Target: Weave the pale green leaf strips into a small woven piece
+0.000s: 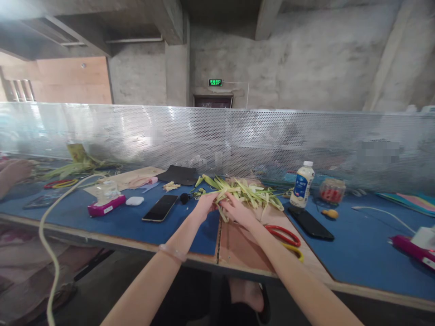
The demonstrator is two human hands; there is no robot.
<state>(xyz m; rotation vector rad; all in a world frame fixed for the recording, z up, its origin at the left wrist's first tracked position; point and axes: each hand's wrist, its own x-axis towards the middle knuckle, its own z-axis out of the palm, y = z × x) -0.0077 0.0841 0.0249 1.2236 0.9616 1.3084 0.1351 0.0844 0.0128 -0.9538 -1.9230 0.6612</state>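
Standing along the far side: one perforated metal partition, spanning my whole view. Running below it: one blue-topped worktable. Lying before me: one brown board. Resting at the board's far part, spilling leftward past its edge: one loose heap of yellow-green leaf strips. Its long axis is running roughly left to right; a broad leaf at the left is pointing leftward and away, while the right-hand ends are fanning and drooping. The strips are looking light, soft and pliant, liable to split lengthwise; a flat pinch mid-length is promising a surer hold than the thin tips. My left hand and right hand are meeting at the near left edge, fingers curling into the heap; fingertips being hidden, I cannot tell whether either is pinching a strip. Sitting rightward: one white-capped bottle, one black phone, one pair of red-and-yellow-handled scissors.
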